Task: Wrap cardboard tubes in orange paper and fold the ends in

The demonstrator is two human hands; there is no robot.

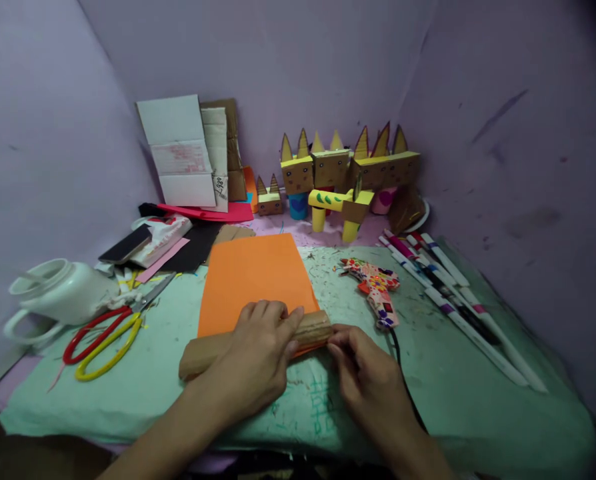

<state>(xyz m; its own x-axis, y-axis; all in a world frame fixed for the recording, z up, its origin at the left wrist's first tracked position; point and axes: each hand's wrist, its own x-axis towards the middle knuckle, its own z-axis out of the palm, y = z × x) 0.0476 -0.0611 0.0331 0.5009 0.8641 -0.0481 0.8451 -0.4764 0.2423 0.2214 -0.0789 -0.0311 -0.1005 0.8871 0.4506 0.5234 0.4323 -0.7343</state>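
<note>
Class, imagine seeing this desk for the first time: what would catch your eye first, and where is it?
The bright orange sheet mid-table, with a cardboard tube across its near end, under the left hand. Then the box-headed figures with pointed ears, such as the blue-bodied one, near the back wall. On the left, scissors with red and yellow handles stand out.

Cardboard tube [205, 353] (brown) on orange paper [253, 280]

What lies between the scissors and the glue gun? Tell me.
Head view: orange paper, with the left hand on the cardboard tube across its near end.
</note>
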